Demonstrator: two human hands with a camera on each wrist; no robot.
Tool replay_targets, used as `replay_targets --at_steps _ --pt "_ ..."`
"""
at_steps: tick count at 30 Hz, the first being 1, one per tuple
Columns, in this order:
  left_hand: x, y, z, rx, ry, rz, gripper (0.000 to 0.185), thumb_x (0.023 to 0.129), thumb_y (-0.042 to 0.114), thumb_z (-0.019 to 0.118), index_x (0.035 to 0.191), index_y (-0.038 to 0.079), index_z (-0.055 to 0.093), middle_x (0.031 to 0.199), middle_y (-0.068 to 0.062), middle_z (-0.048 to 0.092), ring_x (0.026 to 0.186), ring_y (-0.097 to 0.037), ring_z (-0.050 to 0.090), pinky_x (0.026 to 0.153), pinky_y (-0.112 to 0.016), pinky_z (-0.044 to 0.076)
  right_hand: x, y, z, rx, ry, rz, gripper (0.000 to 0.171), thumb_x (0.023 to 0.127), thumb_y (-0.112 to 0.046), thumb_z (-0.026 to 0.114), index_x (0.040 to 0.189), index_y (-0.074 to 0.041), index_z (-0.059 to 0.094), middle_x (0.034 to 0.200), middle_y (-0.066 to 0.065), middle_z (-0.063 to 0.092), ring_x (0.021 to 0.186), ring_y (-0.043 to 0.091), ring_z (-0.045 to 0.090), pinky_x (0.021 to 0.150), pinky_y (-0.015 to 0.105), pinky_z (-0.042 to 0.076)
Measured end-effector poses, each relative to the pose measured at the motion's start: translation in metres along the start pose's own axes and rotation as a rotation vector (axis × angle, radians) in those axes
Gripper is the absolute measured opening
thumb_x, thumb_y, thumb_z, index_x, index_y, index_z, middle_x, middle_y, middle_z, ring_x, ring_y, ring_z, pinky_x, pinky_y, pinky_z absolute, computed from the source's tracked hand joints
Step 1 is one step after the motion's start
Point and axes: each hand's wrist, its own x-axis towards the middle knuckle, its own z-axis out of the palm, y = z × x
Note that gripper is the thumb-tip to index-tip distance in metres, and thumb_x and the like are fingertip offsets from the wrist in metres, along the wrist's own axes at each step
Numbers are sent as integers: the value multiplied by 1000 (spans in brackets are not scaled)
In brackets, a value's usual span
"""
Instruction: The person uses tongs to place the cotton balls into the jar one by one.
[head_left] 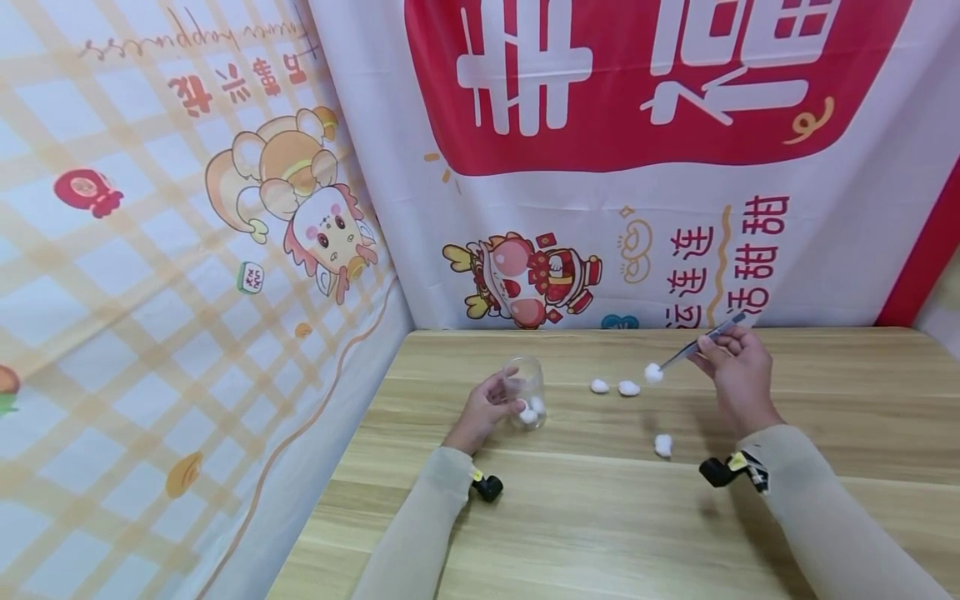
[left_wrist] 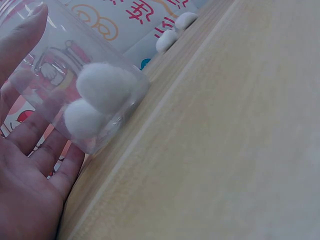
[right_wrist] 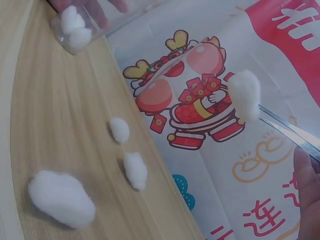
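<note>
Sleeved forearms lie nearest. A clear jar (head_left: 527,392), tilted on the counter (head_left: 600,517) with two cotton balls (left_wrist: 95,100) inside, is gripped by the left hand (head_left: 483,408), fingers curled round it. Tweezers (head_left: 701,340) are pinched by the right hand (head_left: 738,375), tips clamped on one ball (head_left: 654,373) held above the counter. Three balls (head_left: 663,445) lie loose.

Risk, as judged: a light pinch could drop the ball; the tilted jar could roll or spill.

Writing: large Chinese characters on the red banner (head_left: 660,83); "连连" and "甜甜" are legible.

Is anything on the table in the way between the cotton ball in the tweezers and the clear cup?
Nothing visible blocks it. The cotton ball is held above two loose balls lying between it and the cup.
</note>
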Motion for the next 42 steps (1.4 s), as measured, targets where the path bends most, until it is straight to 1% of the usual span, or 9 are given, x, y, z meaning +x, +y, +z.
replay_targets --at_steps 7,12,15,19,24,29,31,37,42 --pt "2 -1 0 -14 -2 24 68 85 4 75 145 6 44 133 -11 58 121 -26 53 102 -36 42 1 -2 5 -30 -3 -5 34 92 -10 65 121 -11 48 115 9 51 105 17 59 87 29 52" --pt "1 -1 0 -13 -8 25 68 85 5 75 145 6 44 132 -10 59 122 -27 53 102 -35 43 2 -1 11 -27 -4 -7 38 88 -16 70 118 -10 48 116 12 51 103 18 60 86 30 53" --pt "6 -13 -1 -12 6 33 68 85 8 76 145 10 46 132 -10 59 122 -27 53 102 -36 42 3 0 16 -12 -10 -14 41 85 -18 72 117 -8 48 115 14 51 103 19 60 86 31 53" --pt "13 -30 -2 3 41 35 66 83 13 78 143 18 50 133 -8 58 122 -26 53 102 -37 42 4 0 22 13 -13 -26 37 87 -12 71 116 -6 49 111 12 54 104 20 60 86 31 53" --pt "13 -32 -3 1 44 32 66 83 15 79 142 21 50 135 -7 57 123 -25 52 103 -37 42 5 1 27 14 -36 -43 35 89 -10 69 117 -7 49 110 11 56 102 18 62 86 32 53" --pt "14 -29 -4 -16 23 11 68 84 12 78 144 20 48 137 -7 55 125 -25 50 103 -35 41 5 2 26 -50 -34 -26 39 87 -18 70 119 -10 48 113 10 55 105 18 61 86 30 53" --pt "11 -23 -4 -17 10 3 68 84 11 77 145 18 47 137 -8 55 125 -25 51 103 -34 41 5 4 24 -60 -28 -7 37 88 -18 69 118 -11 48 114 10 54 105 18 61 86 30 53" --pt "2 -2 -2 -3 -13 3 66 86 7 75 145 11 46 137 -10 55 124 -25 52 102 -35 43 4 19 16 -5 -18 28 28 92 -6 65 115 -8 48 105 9 54 96 15 64 84 31 54" --pt "-1 -1 0 -13 -7 6 67 85 8 76 145 11 46 139 -11 53 123 -26 52 102 -36 42 3 34 9 -15 -33 22 25 93 -3 62 112 -7 47 101 8 52 95 17 62 84 32 53"
